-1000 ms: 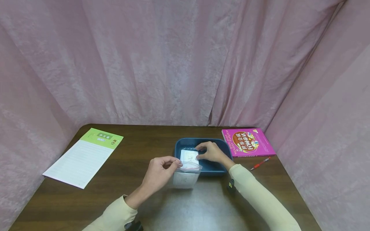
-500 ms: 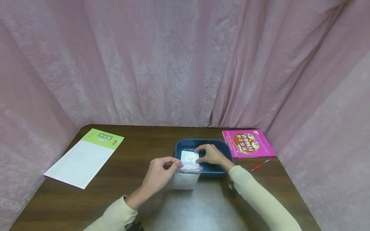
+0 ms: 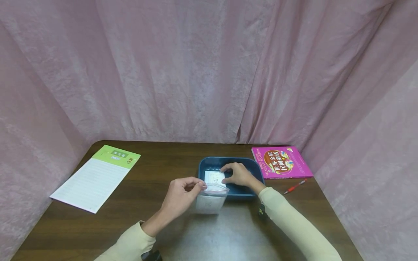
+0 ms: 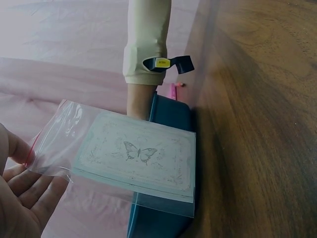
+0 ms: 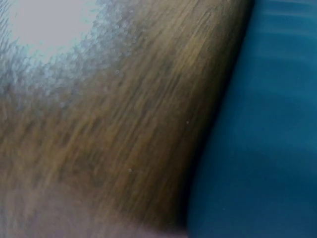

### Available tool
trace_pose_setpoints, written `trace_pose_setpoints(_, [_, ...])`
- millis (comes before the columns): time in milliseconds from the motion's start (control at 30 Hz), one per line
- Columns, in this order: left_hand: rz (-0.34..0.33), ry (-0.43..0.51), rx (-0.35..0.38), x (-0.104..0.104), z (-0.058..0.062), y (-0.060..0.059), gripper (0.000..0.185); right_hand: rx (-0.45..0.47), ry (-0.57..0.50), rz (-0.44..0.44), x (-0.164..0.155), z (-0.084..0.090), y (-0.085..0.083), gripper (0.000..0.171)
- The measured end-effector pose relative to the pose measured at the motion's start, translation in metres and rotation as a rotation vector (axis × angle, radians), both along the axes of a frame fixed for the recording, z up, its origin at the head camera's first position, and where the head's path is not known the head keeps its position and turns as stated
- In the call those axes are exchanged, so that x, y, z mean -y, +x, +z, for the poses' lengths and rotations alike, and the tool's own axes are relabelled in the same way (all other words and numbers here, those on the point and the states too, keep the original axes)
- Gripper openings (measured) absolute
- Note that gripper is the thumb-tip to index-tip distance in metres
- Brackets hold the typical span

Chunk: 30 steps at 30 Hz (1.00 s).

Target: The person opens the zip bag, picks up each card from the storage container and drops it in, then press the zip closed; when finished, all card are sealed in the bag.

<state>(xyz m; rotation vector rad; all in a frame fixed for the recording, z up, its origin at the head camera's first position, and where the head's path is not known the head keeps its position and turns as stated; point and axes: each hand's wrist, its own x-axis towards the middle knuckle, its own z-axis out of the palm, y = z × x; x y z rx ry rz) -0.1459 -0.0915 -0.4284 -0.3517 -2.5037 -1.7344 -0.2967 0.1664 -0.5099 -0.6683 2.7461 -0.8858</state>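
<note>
My left hand [image 3: 182, 191] pinches the top edge of a clear zip bag [image 3: 210, 203], which hangs in front of the blue tray [image 3: 241, 195]. In the left wrist view the bag contains a white card [image 4: 138, 153] printed with a butterfly, and a red zip line runs near my fingertips. My right hand [image 3: 240, 174] reaches into the tray, thumb and forefinger at the right edge of a white printed card [image 3: 214, 176], which they appear to hold. The bag's top covers this card's lower part. The right wrist view catches only the tray's side [image 5: 267, 129] and tabletop.
A pink book [image 3: 282, 162] lies right of the tray, with a red pen [image 3: 295, 186] in front of it. At the left of the wooden table [image 3: 156, 159] is a lined writing pad [image 3: 94, 181] with a green header. Pink curtains [image 3: 183, 72] enclose the table.
Both hands, the bag and the card stay nearly in place. The whole head view has shifted very slightly.
</note>
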Motion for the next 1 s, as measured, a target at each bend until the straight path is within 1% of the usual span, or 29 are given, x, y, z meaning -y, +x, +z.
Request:
trace_pose_setpoints(400, [-0.001, -0.018, -0.007, -0.0004, 0.0001, -0.0005, 0.011, -0.004, 0.009, 0.000, 0.0014, 0.0014, 0.0028, 0.039])
trace_pose_setpoints(467, [-0.004, -0.021, -0.015, -0.0003, -0.0002, -0.0005, 0.011, -0.011, 0.010, 0.002, 0.0015, 0.0012, 0.0026, 0.039])
trace_pose_setpoints(667, [-0.015, -0.018, -0.005, 0.0001, 0.0001, -0.0003, 0.011, -0.048, -0.001, 0.008, 0.0017, 0.0014, 0.0015, 0.036])
trace_pose_setpoints(1000, [-0.015, -0.015, -0.004, -0.0007, -0.0001, -0.0007, 0.011, -0.079, -0.029, -0.023, 0.0023, 0.0057, 0.0033, 0.030])
